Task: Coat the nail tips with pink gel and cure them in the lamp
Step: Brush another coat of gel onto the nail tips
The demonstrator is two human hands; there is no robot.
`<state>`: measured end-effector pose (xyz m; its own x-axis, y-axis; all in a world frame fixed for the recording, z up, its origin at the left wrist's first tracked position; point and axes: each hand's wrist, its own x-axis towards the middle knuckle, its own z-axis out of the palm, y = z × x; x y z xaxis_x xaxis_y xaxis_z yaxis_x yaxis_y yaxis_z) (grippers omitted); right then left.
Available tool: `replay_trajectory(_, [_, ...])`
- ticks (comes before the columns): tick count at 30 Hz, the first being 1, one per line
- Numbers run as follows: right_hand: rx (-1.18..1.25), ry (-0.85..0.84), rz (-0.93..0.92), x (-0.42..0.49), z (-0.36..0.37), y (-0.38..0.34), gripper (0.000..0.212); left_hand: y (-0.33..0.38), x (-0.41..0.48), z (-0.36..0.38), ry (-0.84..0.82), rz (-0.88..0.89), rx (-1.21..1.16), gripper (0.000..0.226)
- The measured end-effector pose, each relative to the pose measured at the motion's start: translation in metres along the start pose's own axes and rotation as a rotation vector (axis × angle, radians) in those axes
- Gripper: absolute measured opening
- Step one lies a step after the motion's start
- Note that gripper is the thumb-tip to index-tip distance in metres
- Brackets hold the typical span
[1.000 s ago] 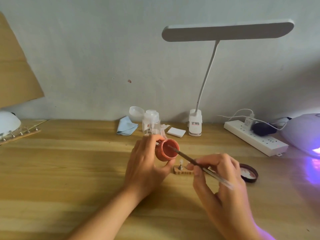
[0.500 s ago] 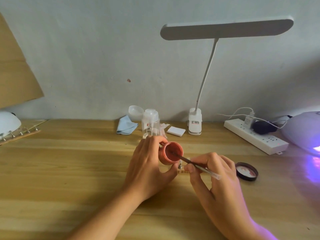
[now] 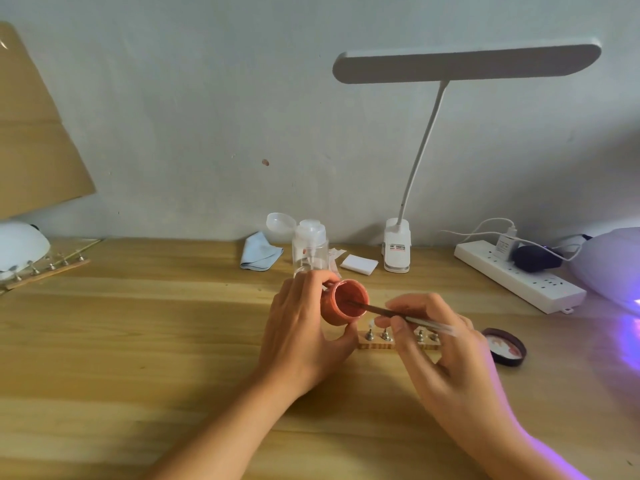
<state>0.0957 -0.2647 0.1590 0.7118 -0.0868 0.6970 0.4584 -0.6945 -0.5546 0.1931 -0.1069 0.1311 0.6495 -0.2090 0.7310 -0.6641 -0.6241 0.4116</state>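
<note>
Your left hand (image 3: 301, 327) holds the pink gel pot (image 3: 337, 306) off the table, fingers curled over its far side and thumb propping it from below, with the open mouth facing your right hand. Over the last second the mouth has turned more fully toward you, and the brush (image 3: 398, 311), which was only crossing the rim, now has its tip sunk in the gel in the middle of the pot. That reads as loading the bristles, so no coating has begun. Just below and to the right of your left thumb lies the wooden holder strip (image 3: 375, 345) on the table, and more of its metal stands show now than before. The one nail tip (image 3: 371, 322) you can see on it sits near your right fingertips and looks white, uncoated. Your right hand (image 3: 446, 355) pinches the brush handle between thumb and forefinger, the other fingers curled loosely beneath. Beyond your right knuckles the pot's lid (image 3: 504, 346) lies on the table, and well past it the curing lamp (image 3: 609, 265) glows purple, ready once the tips carry gel.
</note>
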Motion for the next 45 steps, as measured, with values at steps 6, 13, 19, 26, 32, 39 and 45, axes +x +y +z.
replay_trajectory(6, [0.323,0.076,0.175,0.006,0.002,0.001,0.022,-0.006,0.002,0.001,-0.006,-0.225,-0.038,0.051])
replay_trajectory(13, [0.508,0.220,0.297,0.002,0.009,0.015,0.014,-0.018,0.003,0.005,-0.244,-0.485,0.016,0.055])
replay_trajectory(19, [0.437,0.103,0.265,0.000,0.009,0.016,0.006,-0.017,0.000,0.004,-0.236,-0.389,0.176,0.069])
replay_trajectory(26, [0.363,0.087,0.311,0.000,0.008,0.020,0.013,0.010,-0.007,-0.003,-0.069,-0.130,0.037,0.029])
replay_trajectory(32, [0.394,0.029,0.322,0.002,0.011,0.021,0.011,0.011,-0.007,0.015,-0.373,-0.322,-0.248,0.017])
replay_trajectory(39, [0.376,0.089,0.384,0.004,0.016,0.031,0.014,0.008,-0.006,0.023,-0.361,-0.347,-0.310,0.013])
replay_trajectory(45, [0.224,0.068,0.363,0.003,0.018,0.035,0.018,0.010,-0.008,0.021,-0.325,-0.331,-0.281,0.018])
